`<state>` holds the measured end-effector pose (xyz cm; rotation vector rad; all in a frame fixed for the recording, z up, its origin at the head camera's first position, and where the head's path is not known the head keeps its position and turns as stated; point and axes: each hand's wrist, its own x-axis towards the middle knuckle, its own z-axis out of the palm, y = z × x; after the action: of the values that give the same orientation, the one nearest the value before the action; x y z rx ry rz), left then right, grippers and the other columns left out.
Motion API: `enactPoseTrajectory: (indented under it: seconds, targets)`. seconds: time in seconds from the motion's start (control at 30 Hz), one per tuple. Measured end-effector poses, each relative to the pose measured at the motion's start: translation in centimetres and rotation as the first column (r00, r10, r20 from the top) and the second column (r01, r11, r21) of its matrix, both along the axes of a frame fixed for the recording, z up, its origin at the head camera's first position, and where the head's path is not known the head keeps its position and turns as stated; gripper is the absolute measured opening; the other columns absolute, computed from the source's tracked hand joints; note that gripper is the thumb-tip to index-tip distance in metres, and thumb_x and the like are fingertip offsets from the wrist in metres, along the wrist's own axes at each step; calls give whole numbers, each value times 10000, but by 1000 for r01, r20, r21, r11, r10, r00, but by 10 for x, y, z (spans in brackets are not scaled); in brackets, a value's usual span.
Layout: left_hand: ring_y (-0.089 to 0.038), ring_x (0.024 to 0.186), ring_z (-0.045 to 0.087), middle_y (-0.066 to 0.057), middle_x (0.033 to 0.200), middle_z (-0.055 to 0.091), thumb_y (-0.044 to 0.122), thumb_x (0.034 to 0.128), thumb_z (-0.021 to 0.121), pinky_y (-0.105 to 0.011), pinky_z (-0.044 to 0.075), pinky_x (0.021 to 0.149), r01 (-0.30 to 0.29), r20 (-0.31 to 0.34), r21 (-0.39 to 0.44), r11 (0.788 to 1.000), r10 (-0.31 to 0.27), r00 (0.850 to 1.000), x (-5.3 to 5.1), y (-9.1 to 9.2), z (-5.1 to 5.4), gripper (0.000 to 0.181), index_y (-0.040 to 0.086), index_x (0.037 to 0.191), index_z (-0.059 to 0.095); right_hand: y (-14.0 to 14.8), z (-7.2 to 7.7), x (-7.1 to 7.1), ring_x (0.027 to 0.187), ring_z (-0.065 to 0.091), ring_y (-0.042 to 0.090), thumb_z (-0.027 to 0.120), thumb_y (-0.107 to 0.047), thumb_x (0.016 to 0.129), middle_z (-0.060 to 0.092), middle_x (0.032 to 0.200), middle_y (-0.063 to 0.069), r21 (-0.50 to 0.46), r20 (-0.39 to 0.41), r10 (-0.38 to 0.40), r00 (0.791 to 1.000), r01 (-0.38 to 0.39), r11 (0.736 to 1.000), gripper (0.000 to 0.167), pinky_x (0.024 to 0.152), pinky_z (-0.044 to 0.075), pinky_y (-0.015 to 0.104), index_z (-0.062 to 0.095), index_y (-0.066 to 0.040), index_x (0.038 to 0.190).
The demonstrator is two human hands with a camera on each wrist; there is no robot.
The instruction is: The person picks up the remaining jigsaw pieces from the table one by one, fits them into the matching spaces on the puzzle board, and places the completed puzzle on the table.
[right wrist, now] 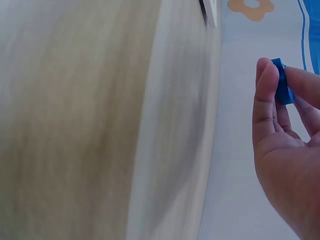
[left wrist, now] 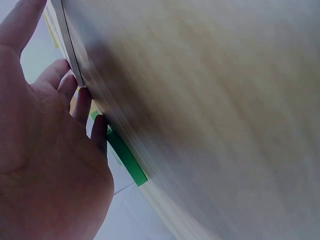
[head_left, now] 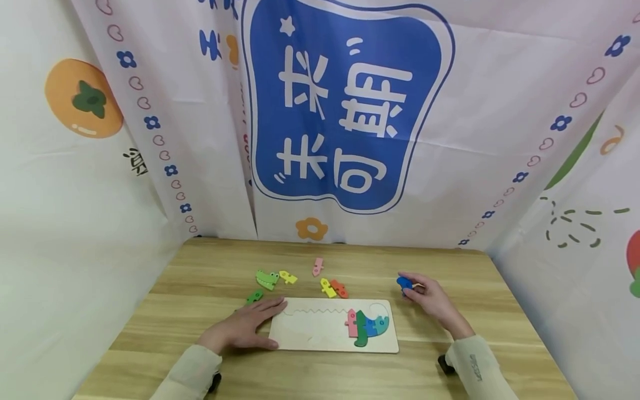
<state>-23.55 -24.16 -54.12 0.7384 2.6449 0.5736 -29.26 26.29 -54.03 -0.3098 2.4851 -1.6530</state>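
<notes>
Blue piece (head_left: 403,285) at right grip's (head_left: 434,303) fingertips

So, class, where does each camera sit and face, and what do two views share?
Head: head-worn, facing forward and down at the board; left hand, right hand, sleeves show.
Left wrist: wrist-worn, facing tabletop and green piece; left hand shows.
Right wrist: wrist-worn, facing tabletop and blue piece; right hand shows.
Head and right wrist share the blue piece.

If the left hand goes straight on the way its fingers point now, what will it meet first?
The pale board, whose left end the left hand touches. Beyond its far edge, the yellow piece beside the orange piece seems next, though depth is unclear.
</notes>
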Motion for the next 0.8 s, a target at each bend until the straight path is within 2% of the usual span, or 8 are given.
enactPoseTrajectory:
  seconds: [0.27,0.4,0.63,0.8]
  targets:
    - [-413,1574,214,-34,1722,254,682,873,697,-734,221,1198,-2,4,0,1000,2,1000,-1,0,-1,993,232,1653,276,-13,-3,-1,1012,628,191,642,-120,1032,651,1327,170,111,-8,46,999,-45,993,398,836,553,255,617,-112,1429]
    - [-413,1571,224,-41,1719,260,681,866,706,-735,228,1193,3,-1,5,1000,-3,1000,-1,0,-1,1006,212,1650,284,-19,-5,0,1023,596,195,647,-149,1032,656,1328,121,164,13,100,995,-101,981,378,836,531,255,642,-135,1410]
    - [-411,1572,222,-36,1720,259,674,871,706,-732,231,1194,4,-2,3,1000,-4,1000,-3,1,-1,998,217,1651,283,-25,-7,3,948,572,225,674,-152,1015,675,1235,67,181,47,167,985,-172,968,345,744,529,278,689,-157,1360]
    - [-412,1571,226,-43,1717,266,670,872,708,-727,229,1199,3,0,1,1000,-3,1000,-2,2,0,996,208,1649,290,-28,-7,3,956,576,222,677,-162,1015,676,1237,48,212,45,204,978,-209,955,330,772,530,297,703,-185,1343]
